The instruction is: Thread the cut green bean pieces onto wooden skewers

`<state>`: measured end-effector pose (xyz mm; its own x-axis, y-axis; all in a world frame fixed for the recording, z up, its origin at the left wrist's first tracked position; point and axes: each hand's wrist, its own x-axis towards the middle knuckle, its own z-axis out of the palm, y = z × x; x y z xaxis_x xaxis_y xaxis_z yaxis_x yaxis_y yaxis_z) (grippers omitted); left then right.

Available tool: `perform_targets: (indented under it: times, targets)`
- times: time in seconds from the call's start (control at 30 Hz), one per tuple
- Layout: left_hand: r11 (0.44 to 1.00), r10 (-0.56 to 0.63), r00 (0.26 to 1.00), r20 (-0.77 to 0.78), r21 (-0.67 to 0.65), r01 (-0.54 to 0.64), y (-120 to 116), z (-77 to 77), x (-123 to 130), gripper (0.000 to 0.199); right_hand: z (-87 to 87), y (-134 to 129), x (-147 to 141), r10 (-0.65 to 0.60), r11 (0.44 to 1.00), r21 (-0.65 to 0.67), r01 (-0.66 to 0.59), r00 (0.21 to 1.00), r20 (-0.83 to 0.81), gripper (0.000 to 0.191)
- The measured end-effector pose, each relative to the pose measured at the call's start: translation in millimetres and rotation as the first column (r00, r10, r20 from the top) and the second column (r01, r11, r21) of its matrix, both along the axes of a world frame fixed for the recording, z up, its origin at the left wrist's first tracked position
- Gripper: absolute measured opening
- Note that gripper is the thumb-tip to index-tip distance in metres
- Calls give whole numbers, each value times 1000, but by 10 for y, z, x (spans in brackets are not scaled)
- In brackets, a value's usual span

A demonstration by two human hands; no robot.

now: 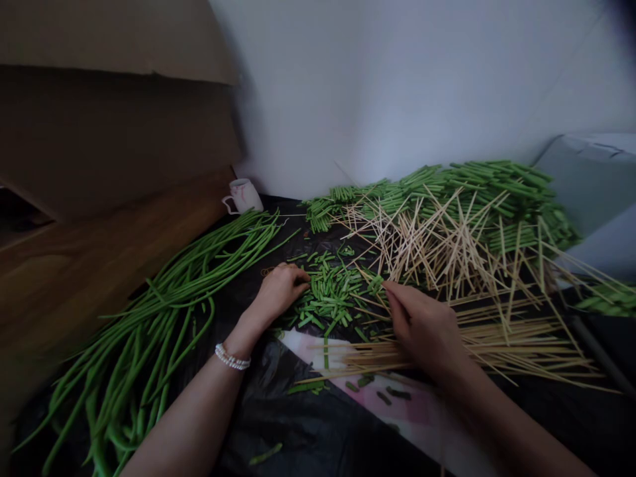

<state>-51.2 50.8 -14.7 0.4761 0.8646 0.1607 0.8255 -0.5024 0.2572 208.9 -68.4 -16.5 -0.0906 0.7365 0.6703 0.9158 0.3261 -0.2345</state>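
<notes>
My left hand (282, 289), with a beaded bracelet (232, 358) at its wrist, rests at the left edge of a pile of cut long bean pieces (330, 291). Its fingers are curled together, and what they pinch, if anything, is hidden. On the pile's right side, my right hand (426, 328) pinches a few cut long bean pieces (376, 285) between thumb and forefinger. Whether a stick runs through these pieces is unclear. Beneath and beside this hand lies a bundle of thin bamboo skewers (531, 351).
Whole long beans (169, 318) spread along the left. Behind are a white mug (243, 196), a heap of loose skewers (442, 238) and stacked rows of bean pieces (477, 182). Black plastic sheeting (278, 417) covers the surface; a cardboard box (119, 126) stands left, a wall behind.
</notes>
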Motion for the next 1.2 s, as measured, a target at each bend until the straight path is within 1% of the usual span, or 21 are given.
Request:
perform_targets:
  times: [0.17,0.3,0.4,0.5,0.57,0.6,0.63,0.67,0.7,0.77,0.83,0.87,0.93,1.0,1.07,1.2]
  targets:
    - [998,67,994,83,12,-68,1,-10,26,15,5,-7,-9,16,1000,1,-16,1000,-3,24]
    - [999,41,984,172,9,-43,-21,-7,68,13,2,-10,-14,28,1000,-1,-28,999,-15,25]
    - [999,42,959,281,-21,-38,-30,5,77,11,0,-11,-18,24,1000,-9,-24,1000,-7,25]
    - [996,93,909,407,-31,-88,-32,21,81,24,1,-14,-25,21,1000,-12,-21,1000,-2,25]
    - [992,121,856,503,-41,-116,-44,35,105,25,4,-20,-36,33,999,-4,-33,999,-5,25]
    - [991,134,816,562,-80,-108,-58,44,128,23,6,-25,-43,42,999,2,-42,999,-5,25]
    - [986,154,763,627,-148,-77,-79,52,159,22,9,-31,-52,51,999,9,-51,999,-3,25]
    - [971,184,697,693,-239,-19,-105,61,195,21,14,-38,-63,61,998,9,-61,998,5,26]
    - [939,227,622,749,-337,64,-137,70,236,22,18,-46,-75,70,997,4,-71,997,16,26]
    - [839,328,485,811,-486,246,-210,86,319,24,29,-63,-100,85,996,-7,-84,995,44,28]
    - [745,414,397,819,-556,370,-279,98,388,23,40,-77,-123,92,996,-9,-91,993,70,30]
    - [712,450,364,816,-574,406,-306,104,414,23,44,-83,-133,92,996,-6,-92,993,80,31]
    - [665,508,314,802,-597,449,-342,112,447,23,49,-91,-146,93,996,-8,-92,992,90,31]
    - [635,548,283,787,-612,472,-357,117,460,26,49,-95,-153,97,995,-14,-96,991,92,32]
    - [623,566,279,776,-624,471,-362,118,464,29,46,-97,-156,101,995,-13,-100,991,89,32]
    - [628,580,278,766,-638,447,-376,121,476,29,41,-99,-158,98,995,-11,-97,991,94,33]
